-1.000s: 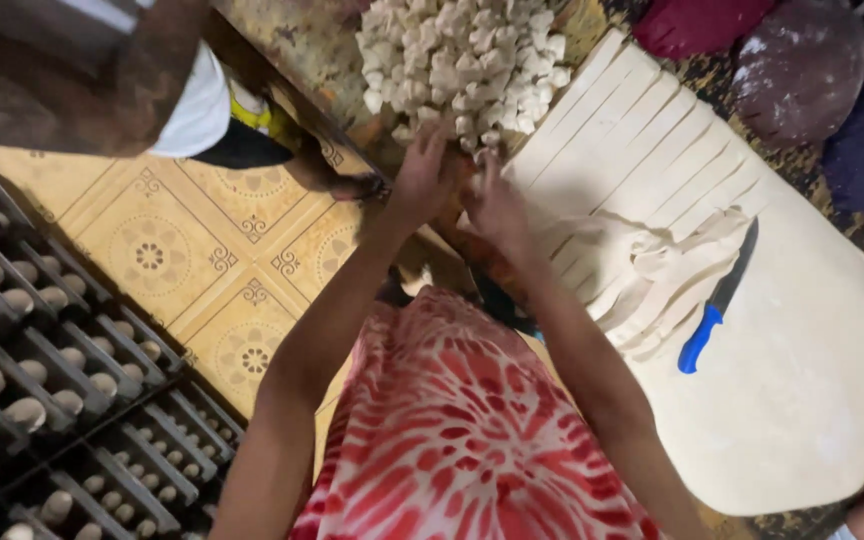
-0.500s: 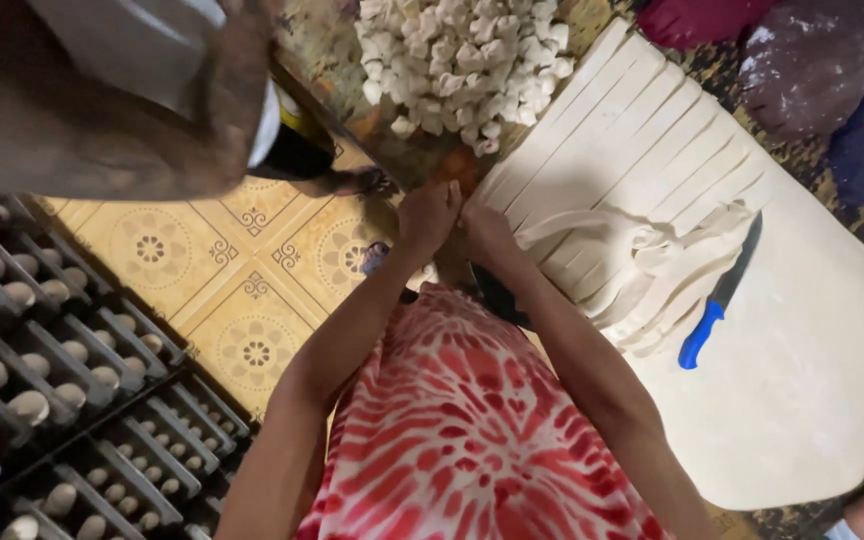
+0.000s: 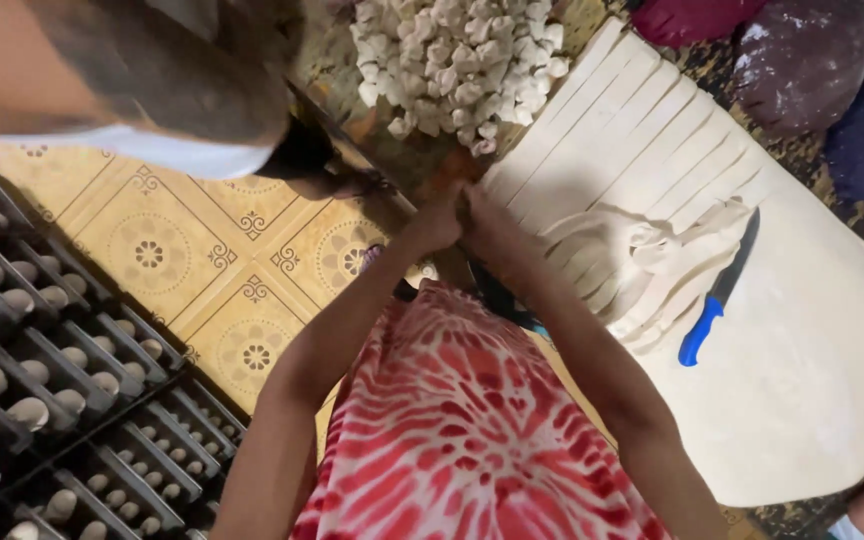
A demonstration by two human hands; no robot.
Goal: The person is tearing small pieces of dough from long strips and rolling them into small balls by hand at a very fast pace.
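**Pinching dough bits at the worktop edge**

Left hand [image 3: 439, 226] and right hand [image 3: 487, 222] are pressed together, probably gripping a dough piece, can't really tell. Dough strips [image 3: 612, 150] lie at 2 o'clock, the pile of pieces [image 3: 457, 60] at 12. Knife [image 3: 717, 292] sits close; open room is toward 4 o'clock.

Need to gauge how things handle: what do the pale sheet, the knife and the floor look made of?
Pale sheet: soft rolled dough, matte, cut into strips that sag. Knife: dark blade, probably metal; glossy blue handle, likely plastic. Floor: patterned yellow tile, probably ceramic, with visible seams.
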